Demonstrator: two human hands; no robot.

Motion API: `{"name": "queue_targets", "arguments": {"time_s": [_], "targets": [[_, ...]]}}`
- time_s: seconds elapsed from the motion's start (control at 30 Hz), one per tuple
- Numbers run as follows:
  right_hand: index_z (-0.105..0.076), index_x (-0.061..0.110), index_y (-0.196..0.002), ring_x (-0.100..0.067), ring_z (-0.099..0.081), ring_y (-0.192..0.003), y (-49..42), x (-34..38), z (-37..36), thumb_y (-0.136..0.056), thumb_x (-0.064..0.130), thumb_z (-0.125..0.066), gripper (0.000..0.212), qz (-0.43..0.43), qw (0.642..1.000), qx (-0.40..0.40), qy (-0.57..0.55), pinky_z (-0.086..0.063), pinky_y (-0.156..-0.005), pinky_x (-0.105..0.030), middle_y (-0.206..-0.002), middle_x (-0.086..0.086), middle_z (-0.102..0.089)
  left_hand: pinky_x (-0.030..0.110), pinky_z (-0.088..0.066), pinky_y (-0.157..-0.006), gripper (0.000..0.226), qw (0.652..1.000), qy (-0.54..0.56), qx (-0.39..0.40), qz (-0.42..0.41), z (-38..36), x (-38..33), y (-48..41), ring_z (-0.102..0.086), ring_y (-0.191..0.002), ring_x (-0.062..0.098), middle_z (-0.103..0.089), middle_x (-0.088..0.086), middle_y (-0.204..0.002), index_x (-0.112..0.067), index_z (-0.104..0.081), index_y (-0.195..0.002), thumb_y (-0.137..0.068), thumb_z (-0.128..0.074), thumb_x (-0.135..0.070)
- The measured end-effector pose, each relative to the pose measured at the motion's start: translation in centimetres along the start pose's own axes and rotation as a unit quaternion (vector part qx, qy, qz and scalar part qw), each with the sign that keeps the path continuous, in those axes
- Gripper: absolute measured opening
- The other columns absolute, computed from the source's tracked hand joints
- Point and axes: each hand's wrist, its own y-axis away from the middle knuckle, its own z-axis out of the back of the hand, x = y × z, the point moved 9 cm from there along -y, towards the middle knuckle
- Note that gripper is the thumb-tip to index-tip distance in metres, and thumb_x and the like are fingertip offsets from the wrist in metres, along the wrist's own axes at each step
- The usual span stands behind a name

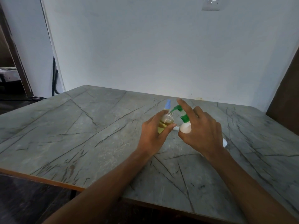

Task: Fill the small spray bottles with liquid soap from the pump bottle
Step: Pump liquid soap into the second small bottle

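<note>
Single head-worn wide-angle view, facing forward and down, close over table

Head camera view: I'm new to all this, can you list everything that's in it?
table: one, grey-green marbled, foreground.
pump bottle: one, white with green pump, held right of centre.
open small bottle: one, clear, yellowish liquid inside, neck under the spout.
blue-capped spray bottle: one, standing behind it.
white piece: one, on table between the bottles.
white object: one, rightmost, partly hidden.
wall plate: one, pale, upper wall.
left hand: grips the open small bottle.
right hand: grips pump bottle, forefinger on pump head.
</note>
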Motion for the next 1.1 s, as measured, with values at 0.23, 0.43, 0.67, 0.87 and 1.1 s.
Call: {"name": "queue_targets", "arguments": {"time_s": [0.23,0.43,0.67,0.87,1.1], "targets": [[-0.025,0.042,-0.147,-0.021,-0.056,-0.070,-0.01,-0.03,-0.46,-0.062,0.045,-0.083,0.103,0.004,1.000,0.011,0.005,-0.052,-0.051,-0.034,-0.094,-0.003,-0.057,-0.001,-0.041,-0.073,0.049,1.000,-0.001,0.003,0.004,-0.05,0.20,-0.02,-0.057,-0.082,-0.001,-0.070,0.002,-0.104,-0.008,-0.059,-0.124,-0.084,-0.071,-0.033],[-0.030,0.040,-0.142,-0.021,-0.055,-0.069,-0.06,-0.01,-0.33,-0.060,0.045,-0.084,0.098,-0.001,1.000,0.012,0.004,-0.053,-0.051,-0.035,-0.093,-0.003,-0.055,-0.002,-0.041,-0.073,0.049,1.000,0.004,0.002,0.006,-0.04,0.06,0.02,-0.057,-0.083,-0.002,-0.070,0.000,-0.103,-0.009,-0.059,-0.123,-0.083,-0.071,-0.034],[-0.040,0.034,-0.131,-0.023,-0.057,-0.070,-0.25,0.05,0.01,-0.059,0.042,-0.085,0.085,0.001,1.000,0.001,-0.015,-0.053,-0.053,-0.035,-0.092,-0.005,-0.057,0.001,-0.043,-0.072,0.050,1.000,0.008,0.017,-0.007,-0.44,-0.14,0.18,-0.060,-0.080,0.001,-0.071,0.001,-0.100,-0.008,-0.059,-0.123,-0.083,-0.073,-0.034],[-0.042,0.033,-0.125,-0.024,-0.059,-0.070,-0.24,-0.15,-0.05,-0.059,0.042,-0.086,0.080,-0.003,1.000,-0.004,-0.030,-0.054,-0.053,-0.037,-0.092,-0.005,-0.058,0.008,-0.047,-0.074,0.049,0.999,0.007,0.027,-0.017,-0.84,-0.21,0.44,-0.063,-0.082,0.005,-0.071,0.002,-0.101,-0.010,-0.059,-0.123,-0.084,-0.071,-0.037],[-0.042,0.032,-0.128,-0.024,-0.061,-0.074,-0.02,-0.13,0.07,-0.059,0.045,-0.086,0.083,-0.003,1.000,-0.013,-0.026,-0.055,-0.057,-0.034,-0.097,-0.006,-0.061,0.002,-0.044,-0.075,0.050,1.000,0.007,0.020,-0.015,-0.58,-0.43,0.31,-0.061,-0.083,0.001,-0.071,0.001,-0.101,-0.009,-0.059,-0.123,-0.084,-0.069,-0.039]]}}
